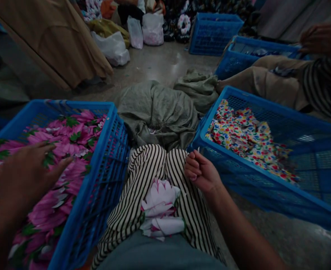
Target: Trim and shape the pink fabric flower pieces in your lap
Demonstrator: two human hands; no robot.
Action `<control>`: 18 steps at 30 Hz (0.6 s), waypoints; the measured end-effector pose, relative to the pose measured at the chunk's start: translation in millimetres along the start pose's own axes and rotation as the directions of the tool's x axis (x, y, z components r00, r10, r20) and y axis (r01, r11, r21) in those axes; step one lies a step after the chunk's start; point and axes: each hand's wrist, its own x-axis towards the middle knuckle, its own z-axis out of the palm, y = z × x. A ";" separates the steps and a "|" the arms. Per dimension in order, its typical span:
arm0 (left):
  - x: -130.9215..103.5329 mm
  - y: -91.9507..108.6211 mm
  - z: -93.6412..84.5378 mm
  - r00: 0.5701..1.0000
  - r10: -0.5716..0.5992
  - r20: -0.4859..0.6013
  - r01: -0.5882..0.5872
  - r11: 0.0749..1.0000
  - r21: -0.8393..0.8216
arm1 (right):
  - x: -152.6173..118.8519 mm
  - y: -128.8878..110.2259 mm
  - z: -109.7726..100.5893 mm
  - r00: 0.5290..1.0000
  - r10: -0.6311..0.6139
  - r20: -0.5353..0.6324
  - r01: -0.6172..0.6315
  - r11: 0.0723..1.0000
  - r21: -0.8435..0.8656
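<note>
My left hand (27, 172) is over the blue crate (113, 112) on the left, fingers apart and holding nothing that shows. Beneath and around it lie pink flower-shaped cloth pieces (51, 213) with green leaf tips. Above my right knee, my right hand (200, 170) is closed in a loose fist. A tiny pale tip shows at its thumb and forefinger; what it belongs to is hidden. Several white and pink petal-shaped pieces (161, 198) rest in my lap on striped trousers (137, 168).
To the right, a blue crate (227, 142) holds colourful dotted cloth pieces (247, 138). Grey-green sacking (157, 108) lies ahead of my knees. Another person's hand (323, 37) and striped sleeve are at upper right. White bags (152, 30) and further blue crates (216, 33) stand behind.
</note>
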 end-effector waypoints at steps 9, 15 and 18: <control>-83.9 112.9 60.7 0.533 0.791 0.300 -0.478 0.574 -0.665 | -2.7 6.4 0.2 0.997 -0.049 -0.055 0.047 0.998 -0.039; -89.7 131.1 72.5 0.312 0.818 0.483 -0.574 0.567 -0.590 | -4.7 8.8 -5.8 0.997 -0.042 -0.064 0.045 0.997 0.056; -81.1 130.4 68.0 0.462 0.761 0.456 -0.303 0.618 -0.726 | -3.0 9.4 -4.3 0.998 -0.046 -0.051 0.047 0.999 0.009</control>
